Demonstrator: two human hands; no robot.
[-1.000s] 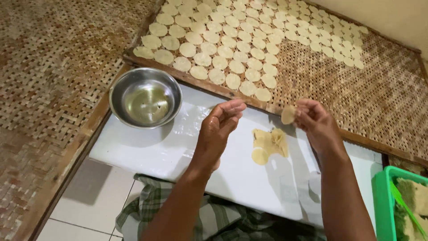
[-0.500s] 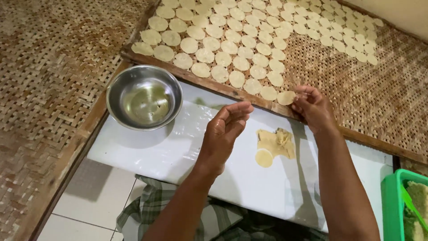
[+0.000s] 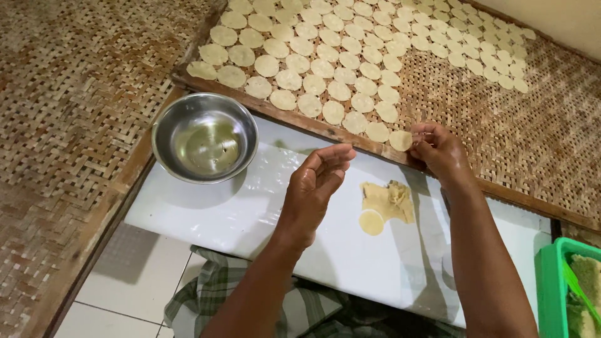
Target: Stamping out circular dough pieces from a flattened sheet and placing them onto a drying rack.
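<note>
My right hand (image 3: 441,150) pinches a thin round dough disc (image 3: 400,140) and holds it at the near edge of the woven bamboo tray (image 3: 526,144), beside the last disc in the row. Many pale dough discs (image 3: 325,69) lie in rows across that tray. My left hand (image 3: 316,188) hovers over the white board (image 3: 238,213), fingers loosely curled and apart, holding nothing. On the board lie a lump of yellowish dough (image 3: 391,199) and one flat round disc (image 3: 371,221) just in front of it.
A steel bowl (image 3: 205,138) with a little clear liquid stands at the board's left end. A second woven tray (image 3: 62,125) lies to the left. A green plastic basket (image 3: 566,288) sits at the right edge. Checked cloth (image 3: 250,307) covers my lap over white floor tiles.
My right hand carried the dough disc away from the board to the tray's near edge and lowered it there. My left hand stayed above the board, barely moving.
</note>
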